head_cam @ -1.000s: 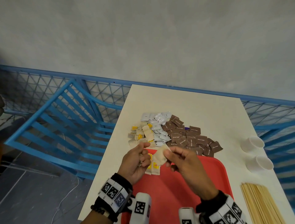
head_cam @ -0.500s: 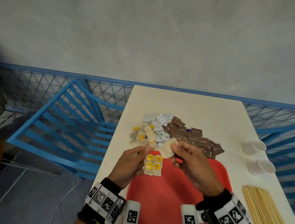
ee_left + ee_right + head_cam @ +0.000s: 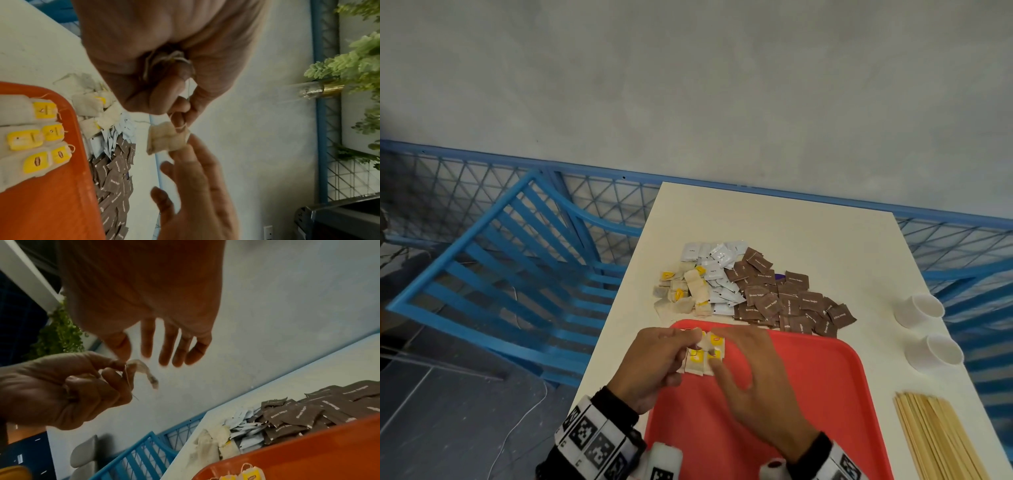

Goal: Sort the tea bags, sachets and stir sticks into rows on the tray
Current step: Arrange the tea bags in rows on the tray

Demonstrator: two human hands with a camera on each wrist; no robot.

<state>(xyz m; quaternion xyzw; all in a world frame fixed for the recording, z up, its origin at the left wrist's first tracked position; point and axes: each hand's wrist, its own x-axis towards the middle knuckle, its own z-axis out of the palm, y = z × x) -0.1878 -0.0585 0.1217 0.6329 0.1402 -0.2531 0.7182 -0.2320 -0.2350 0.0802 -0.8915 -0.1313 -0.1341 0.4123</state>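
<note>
Counter (image 3: 774,219) is white, with a blue chair (image 3: 517,274) off its left edge. My red tray (image 3: 808,394) sits at the near edge, mostly bare. Behind it, off the tray: brown sachets (image 3: 784,298), white sachets (image 3: 717,274), and a loose heap of tea bags (image 3: 681,291) on the left. Sticks (image 3: 938,442) lie in a bundle right of the tray, none on it yet. Two cups (image 3: 924,325) stand at the right edge.

One short row of tea bags with yellow tags (image 3: 30,138) is started in the tray's far-left corner.

My left hand (image 3: 657,363) is clenched and pinches a tea bag (image 3: 167,140) and its string in the air above that row. More bag material seems bunched in the palm; can't tell how much. My right hand (image 3: 753,373) is released, fingers (image 3: 164,345) spread, one fingertip touching the hanging bag.

Judged step: untangle the bag, then lay it next in the row. Task is early; sachets and sticks untouched.

Risks:
- String looks tangled at my left fingers; tugging could tear the tag off or rip the thin paper.
- Bag hangs limp; it may land folded or crooked and spoil the row.
- Hands hover right over the laid bags; a low pass could knock them out of line.
- Row sits tight to the rim, so a nudge could push bags up the edge.
</note>
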